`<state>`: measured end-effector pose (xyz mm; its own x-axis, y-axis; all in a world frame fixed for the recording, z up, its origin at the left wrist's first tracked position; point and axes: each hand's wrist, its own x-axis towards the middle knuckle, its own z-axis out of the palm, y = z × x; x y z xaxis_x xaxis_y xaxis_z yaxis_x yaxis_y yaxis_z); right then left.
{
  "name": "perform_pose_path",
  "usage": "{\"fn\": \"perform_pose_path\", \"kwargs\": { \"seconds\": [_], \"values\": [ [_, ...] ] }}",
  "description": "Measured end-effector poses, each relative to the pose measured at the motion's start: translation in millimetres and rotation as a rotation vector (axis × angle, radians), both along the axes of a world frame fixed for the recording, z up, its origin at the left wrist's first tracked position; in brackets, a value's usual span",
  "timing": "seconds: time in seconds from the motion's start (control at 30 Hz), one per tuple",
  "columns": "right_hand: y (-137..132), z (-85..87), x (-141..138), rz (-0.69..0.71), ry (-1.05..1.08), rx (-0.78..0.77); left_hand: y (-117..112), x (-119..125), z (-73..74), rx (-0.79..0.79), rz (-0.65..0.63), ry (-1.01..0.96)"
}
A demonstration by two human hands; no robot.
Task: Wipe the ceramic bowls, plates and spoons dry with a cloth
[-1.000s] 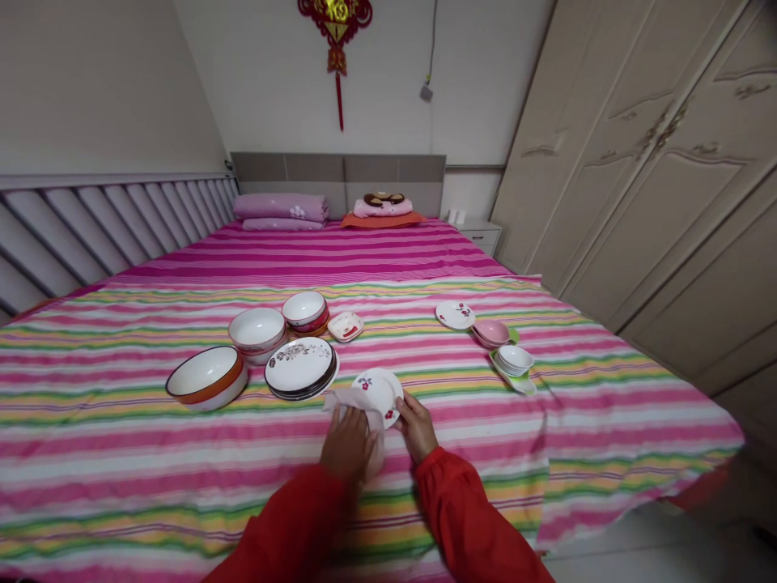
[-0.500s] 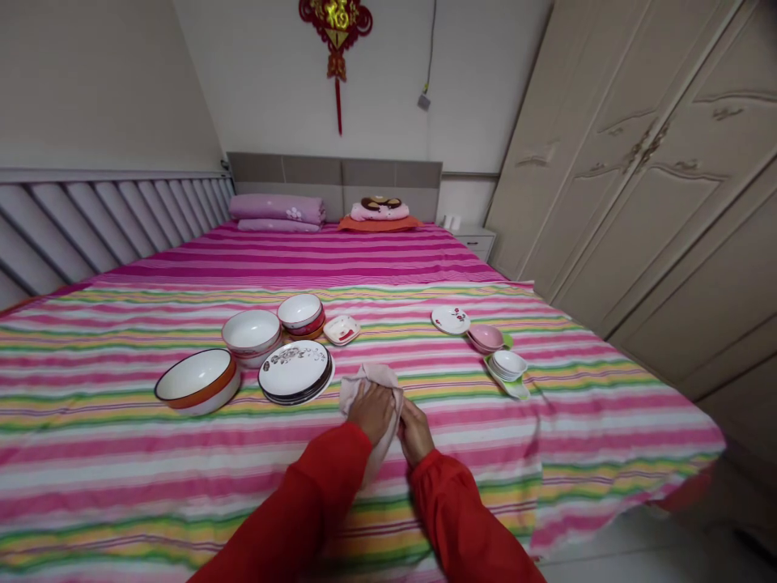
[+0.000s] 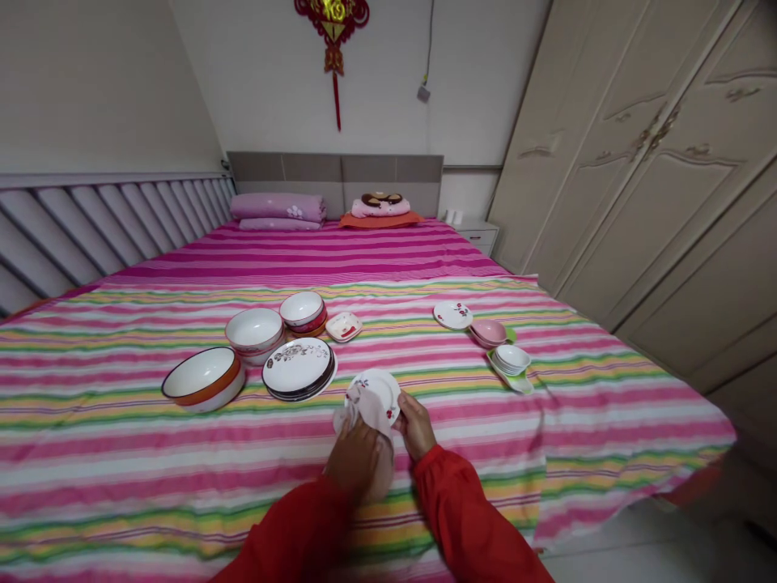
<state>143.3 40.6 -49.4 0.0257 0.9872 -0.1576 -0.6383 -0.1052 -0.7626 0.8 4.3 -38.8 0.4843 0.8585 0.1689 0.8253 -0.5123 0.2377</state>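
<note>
A small white plate (image 3: 384,387) with a red floral pattern is tilted up in front of me. My right hand (image 3: 416,425) grips its right rim, thumb on the upper face. Over the plate's lower left lies a pale pink cloth (image 3: 381,470), bunched under my left hand (image 3: 355,453). The left fingers are closed on the cloth and press it against the plate; part of the cloth hangs toward me. Just left of the plate stands a stack of dark-rimmed plates (image 3: 299,368) with a grey flower print on top.
At left sit an orange-banded bowl (image 3: 227,387), stacked white bowls (image 3: 255,332), red-patterned bowls (image 3: 303,312) and a small square dish (image 3: 344,326). To the right are a floral plate (image 3: 452,315), pink bowls (image 3: 489,331) and small white bowls (image 3: 511,358) on a green-edged dish.
The cloth has moved down and left with my left hand, uncovering the white plate it hid before. My right hand stays at the plate's right edge.
</note>
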Motion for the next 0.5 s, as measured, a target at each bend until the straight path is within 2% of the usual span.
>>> {"fn": "perform_pose_path", "kwargs": {
  "seconds": [0.1,0.23,0.37,0.5],
  "values": [
    [1,-0.2,0,-0.03,-0.009,0.044,3,14,5.5,-0.021,-0.053,-0.049],
    [3,-0.1,0,-0.061,0.034,0.053,29,34,23.7,-0.073,-0.06,-0.054],
    [3,-0.9,1,-0.04,0.041,-0.016,60,42,32.1,-0.103,0.004,-0.007],
    [1,0.3,1,-0.007,0.006,0.016,74,31,32.3,-0.097,0.119,0.014]
  ]
}}
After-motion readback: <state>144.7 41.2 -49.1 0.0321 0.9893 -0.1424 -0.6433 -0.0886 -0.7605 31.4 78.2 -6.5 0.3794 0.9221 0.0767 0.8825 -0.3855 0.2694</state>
